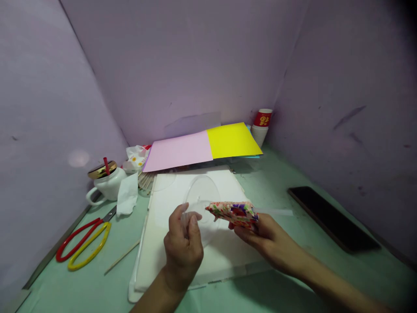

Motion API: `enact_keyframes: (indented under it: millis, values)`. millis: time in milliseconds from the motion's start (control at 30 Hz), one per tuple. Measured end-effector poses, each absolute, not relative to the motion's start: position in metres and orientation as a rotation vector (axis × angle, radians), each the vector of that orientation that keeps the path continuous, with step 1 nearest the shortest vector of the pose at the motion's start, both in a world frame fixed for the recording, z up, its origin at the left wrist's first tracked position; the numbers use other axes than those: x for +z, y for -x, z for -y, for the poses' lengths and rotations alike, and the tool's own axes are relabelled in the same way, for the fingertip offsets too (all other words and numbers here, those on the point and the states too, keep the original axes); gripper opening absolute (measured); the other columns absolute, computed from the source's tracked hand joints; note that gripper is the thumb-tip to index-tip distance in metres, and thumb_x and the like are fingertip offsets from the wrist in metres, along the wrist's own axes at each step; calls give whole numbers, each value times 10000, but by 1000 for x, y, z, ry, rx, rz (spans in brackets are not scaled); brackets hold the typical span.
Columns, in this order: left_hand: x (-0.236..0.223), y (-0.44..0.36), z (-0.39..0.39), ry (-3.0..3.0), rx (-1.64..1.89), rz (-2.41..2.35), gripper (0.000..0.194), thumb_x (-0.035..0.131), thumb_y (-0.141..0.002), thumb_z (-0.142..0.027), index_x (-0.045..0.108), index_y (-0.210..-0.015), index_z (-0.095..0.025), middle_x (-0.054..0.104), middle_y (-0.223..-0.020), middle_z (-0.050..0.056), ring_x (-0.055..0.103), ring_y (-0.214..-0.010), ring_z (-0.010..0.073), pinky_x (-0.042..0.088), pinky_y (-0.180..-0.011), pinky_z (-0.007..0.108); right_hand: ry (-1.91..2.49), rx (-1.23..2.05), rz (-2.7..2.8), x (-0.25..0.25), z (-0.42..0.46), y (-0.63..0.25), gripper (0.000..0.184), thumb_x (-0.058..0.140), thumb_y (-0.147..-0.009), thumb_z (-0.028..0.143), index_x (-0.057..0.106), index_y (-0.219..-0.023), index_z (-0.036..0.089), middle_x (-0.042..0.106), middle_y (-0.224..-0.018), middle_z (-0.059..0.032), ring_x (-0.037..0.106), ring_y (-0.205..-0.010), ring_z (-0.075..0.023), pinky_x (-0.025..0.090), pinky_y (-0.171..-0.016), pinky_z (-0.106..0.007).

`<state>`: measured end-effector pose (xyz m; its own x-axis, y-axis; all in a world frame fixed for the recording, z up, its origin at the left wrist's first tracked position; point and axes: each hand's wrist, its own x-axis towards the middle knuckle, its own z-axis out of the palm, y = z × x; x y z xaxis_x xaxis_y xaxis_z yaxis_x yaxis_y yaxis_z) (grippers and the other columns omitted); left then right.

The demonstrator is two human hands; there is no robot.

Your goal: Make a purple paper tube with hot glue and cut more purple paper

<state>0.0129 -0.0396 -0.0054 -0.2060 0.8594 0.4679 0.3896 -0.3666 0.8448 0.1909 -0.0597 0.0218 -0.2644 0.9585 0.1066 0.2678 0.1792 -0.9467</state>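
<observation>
My right hand (269, 241) grips a small colourful packet (233, 209) patterned in red, green, white and purple, held above the white pad; whether it is a pouch or folded paper I cannot make out. To its left, my left hand (184, 245) is raised with its fingers curled in. Something pale and see-through appears between thumb and fingers, too faint to name. Beneath and behind the hands lies a clear round plastic disc (202, 187) on the white pad (176, 261). A translucent strip (276, 212) shows just beyond the right hand.
Scissors (89, 256) with red and yellow handles and a wooden stick (122, 257) lie left. Behind them stands a white mug (110, 184) beside a tissue (127, 195). Pink card (179, 150) and yellow card (233, 141), stacked paper cups (260, 128) are behind; a phone (332, 217) lies right.
</observation>
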Motion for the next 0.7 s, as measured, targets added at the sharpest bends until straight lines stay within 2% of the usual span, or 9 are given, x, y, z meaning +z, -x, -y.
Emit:
enact_keyframes:
  millis: [233, 367, 500, 533, 600, 667, 700]
  values:
    - [-6, -10, 40, -1782, 1576, -1454, 261, 479, -843, -237, 482, -1101, -202, 708, -767, 32, 621, -560, 125, 477, -569, 228, 1309, 1008, 1744, 22, 63, -190, 349, 485, -889, 361, 582, -1219, 298, 662, -1115, -36, 626, -932, -228, 499, -852, -407]
    - [-6, -8, 38, -1735, 1566, -1400, 260, 493, -840, -241, 488, -1099, -215, 703, -755, 9, 587, -504, 107, 451, -514, 210, 1274, 999, 1760, 16, 59, -191, 338, 483, -889, 350, 593, -1204, 301, 665, -1084, -39, 617, -916, -223, 494, -835, -393]
    - [-6, -6, 34, -1695, 1522, -1369, 263, 491, -845, -268, 476, -1101, -210, 693, -742, -4, 496, -403, 72, 397, -423, 187, 1215, 1052, 1664, 7, 55, -191, 304, 531, -854, 354, 641, -1122, 263, 672, -968, -46, 611, -866, -212, 486, -811, -359]
    - [-7, -6, 34, -1692, 1522, -1358, 262, 490, -846, -269, 474, -1101, -210, 691, -742, -6, 491, -398, 68, 397, -418, 183, 1226, 1090, 1602, 6, 54, -190, 291, 558, -832, 361, 659, -1079, 242, 671, -904, -45, 611, -819, -203, 494, -766, -334]
    - [-9, -7, 33, -1703, 1543, -1337, 259, 491, -847, -263, 476, -1102, -214, 693, -742, -8, 530, -431, 73, 424, -442, 182, 1310, 1247, 1442, 6, 55, -189, 279, 599, -792, 390, 675, -967, 187, 628, -691, -23, 575, -621, -154, 478, -579, -259]
    - [-13, -7, 33, -1753, 1582, -1313, 261, 483, -852, -247, 476, -1112, -217, 697, -744, -6, 595, -500, 91, 465, -493, 190, 1400, 1462, 1236, 9, 58, -188, 303, 611, -770, 430, 652, -883, 152, 501, -497, 32, 428, -416, -85, 343, -392, -190]
    - [-15, -7, 33, -1791, 1604, -1308, 265, 478, -855, -233, 475, -1120, -217, 700, -747, -4, 623, -540, 101, 483, -517, 194, 1405, 1568, 1129, 11, 59, -187, 314, 611, -766, 442, 634, -863, 144, 444, -453, 55, 351, -367, -60, 266, -347, -170]
